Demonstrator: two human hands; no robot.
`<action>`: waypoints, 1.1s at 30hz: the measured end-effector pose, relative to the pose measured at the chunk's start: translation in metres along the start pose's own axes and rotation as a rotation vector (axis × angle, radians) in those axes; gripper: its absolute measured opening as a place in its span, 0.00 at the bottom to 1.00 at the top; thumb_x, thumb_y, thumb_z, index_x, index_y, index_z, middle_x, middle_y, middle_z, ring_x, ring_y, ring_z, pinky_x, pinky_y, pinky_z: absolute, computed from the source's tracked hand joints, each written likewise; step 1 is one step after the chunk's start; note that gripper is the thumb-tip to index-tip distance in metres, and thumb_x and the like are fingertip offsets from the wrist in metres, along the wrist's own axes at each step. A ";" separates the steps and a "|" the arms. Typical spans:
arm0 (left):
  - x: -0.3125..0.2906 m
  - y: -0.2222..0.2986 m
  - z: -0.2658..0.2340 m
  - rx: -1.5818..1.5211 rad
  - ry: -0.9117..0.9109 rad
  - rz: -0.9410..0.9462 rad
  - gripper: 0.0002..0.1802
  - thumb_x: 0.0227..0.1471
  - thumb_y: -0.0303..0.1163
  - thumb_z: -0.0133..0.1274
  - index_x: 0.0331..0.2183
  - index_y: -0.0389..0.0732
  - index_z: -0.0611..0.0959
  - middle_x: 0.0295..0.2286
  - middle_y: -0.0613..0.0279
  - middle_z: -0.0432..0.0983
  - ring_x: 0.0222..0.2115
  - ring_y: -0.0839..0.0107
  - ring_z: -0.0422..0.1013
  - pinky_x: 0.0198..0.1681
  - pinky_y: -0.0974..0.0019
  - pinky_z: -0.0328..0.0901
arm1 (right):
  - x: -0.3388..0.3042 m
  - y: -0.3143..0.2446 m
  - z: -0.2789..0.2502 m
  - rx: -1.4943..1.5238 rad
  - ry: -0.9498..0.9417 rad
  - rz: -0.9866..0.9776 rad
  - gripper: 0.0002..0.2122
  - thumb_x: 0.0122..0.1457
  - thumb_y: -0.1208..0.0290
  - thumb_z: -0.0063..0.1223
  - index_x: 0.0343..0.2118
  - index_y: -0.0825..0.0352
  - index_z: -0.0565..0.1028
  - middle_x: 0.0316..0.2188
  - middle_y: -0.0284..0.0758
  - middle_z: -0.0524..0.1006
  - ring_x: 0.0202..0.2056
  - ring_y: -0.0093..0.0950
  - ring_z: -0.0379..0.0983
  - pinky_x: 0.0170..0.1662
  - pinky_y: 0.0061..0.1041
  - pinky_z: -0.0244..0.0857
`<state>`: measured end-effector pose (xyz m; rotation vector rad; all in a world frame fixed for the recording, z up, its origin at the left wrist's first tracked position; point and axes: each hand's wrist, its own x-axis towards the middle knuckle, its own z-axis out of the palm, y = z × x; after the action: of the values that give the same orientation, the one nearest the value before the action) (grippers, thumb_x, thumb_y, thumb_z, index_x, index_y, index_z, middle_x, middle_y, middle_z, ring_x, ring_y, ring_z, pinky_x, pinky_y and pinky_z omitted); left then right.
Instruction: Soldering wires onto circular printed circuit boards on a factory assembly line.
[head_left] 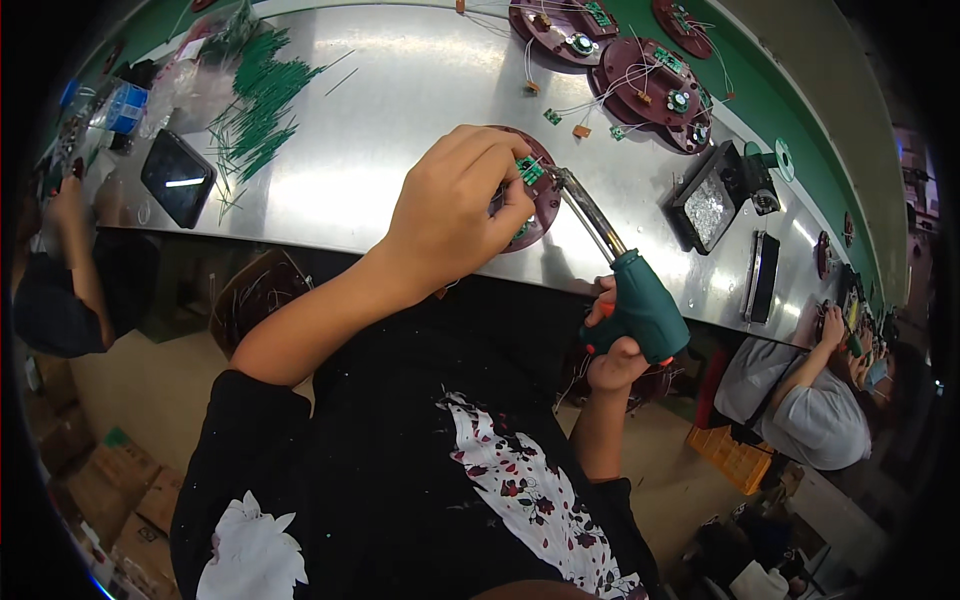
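My left hand (pixel 462 205) is closed, with thumb and forefinger pinching at the edge of a small green circuit board (pixel 529 171). That board lies over a round maroon plate (pixel 546 206) near the table's front edge, and my hand covers much of the plate. In my right hand (pixel 616 368) is a green soldering gun (pixel 648 310), gripped by its handle with the barrel pointing up and left. Its tip is beside the circuit board; whether the two touch, I cannot tell.
Several maroon plates (pixel 640 85) with wired boards stand at the back right. A black box of clear pieces (pixel 708 205) and a solder spool (pixel 783 160) are on the right. To the left lie green wires (pixel 262 110) and a phone (pixel 178 178). People work at both sides.
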<state>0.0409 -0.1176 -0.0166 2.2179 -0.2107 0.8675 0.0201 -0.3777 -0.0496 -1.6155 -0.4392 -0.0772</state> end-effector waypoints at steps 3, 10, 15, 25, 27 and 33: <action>0.001 0.004 -0.001 0.018 -0.013 -0.025 0.06 0.43 0.20 0.59 0.27 0.34 0.78 0.36 0.54 0.81 0.38 0.55 0.77 0.41 0.59 0.73 | 0.001 0.004 0.000 0.068 0.018 -0.036 0.34 0.62 0.38 0.54 0.47 0.75 0.77 0.34 0.39 0.78 0.27 0.24 0.72 0.29 0.23 0.65; 0.003 0.006 -0.002 0.065 -0.031 -0.046 0.06 0.43 0.19 0.60 0.26 0.34 0.79 0.36 0.55 0.81 0.38 0.56 0.78 0.40 0.60 0.74 | -0.005 0.009 0.000 -0.035 0.015 0.017 0.39 0.61 0.31 0.48 0.45 0.76 0.74 0.35 0.41 0.78 0.27 0.25 0.72 0.35 0.27 0.68; 0.003 0.006 -0.001 0.072 -0.026 -0.041 0.06 0.42 0.19 0.60 0.26 0.34 0.78 0.36 0.55 0.81 0.38 0.57 0.78 0.40 0.60 0.74 | -0.001 0.008 -0.005 -0.068 -0.026 0.001 0.39 0.62 0.32 0.48 0.46 0.76 0.74 0.30 0.39 0.77 0.28 0.26 0.72 0.38 0.28 0.68; 0.004 0.007 -0.001 0.091 -0.023 -0.031 0.05 0.42 0.19 0.60 0.25 0.34 0.78 0.35 0.55 0.81 0.37 0.58 0.77 0.38 0.60 0.73 | 0.005 0.001 -0.002 -0.023 0.033 0.010 0.41 0.63 0.32 0.45 0.52 0.78 0.70 0.31 0.41 0.76 0.28 0.26 0.72 0.37 0.28 0.69; 0.004 0.009 -0.001 0.089 -0.033 -0.038 0.05 0.42 0.19 0.60 0.25 0.34 0.78 0.35 0.56 0.81 0.36 0.58 0.77 0.38 0.60 0.73 | 0.006 0.001 0.002 0.033 0.089 0.012 0.42 0.63 0.32 0.44 0.53 0.79 0.69 0.32 0.42 0.76 0.28 0.26 0.72 0.36 0.28 0.69; 0.005 0.007 -0.002 0.102 -0.065 -0.022 0.06 0.43 0.20 0.58 0.28 0.32 0.80 0.35 0.55 0.80 0.36 0.57 0.76 0.40 0.60 0.72 | 0.015 -0.002 0.017 0.081 0.226 0.011 0.41 0.65 0.33 0.43 0.53 0.79 0.68 0.36 0.43 0.75 0.27 0.26 0.72 0.34 0.27 0.70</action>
<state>0.0413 -0.1209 -0.0087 2.3414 -0.1761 0.8109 0.0299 -0.3578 -0.0451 -1.5095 -0.2552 -0.2287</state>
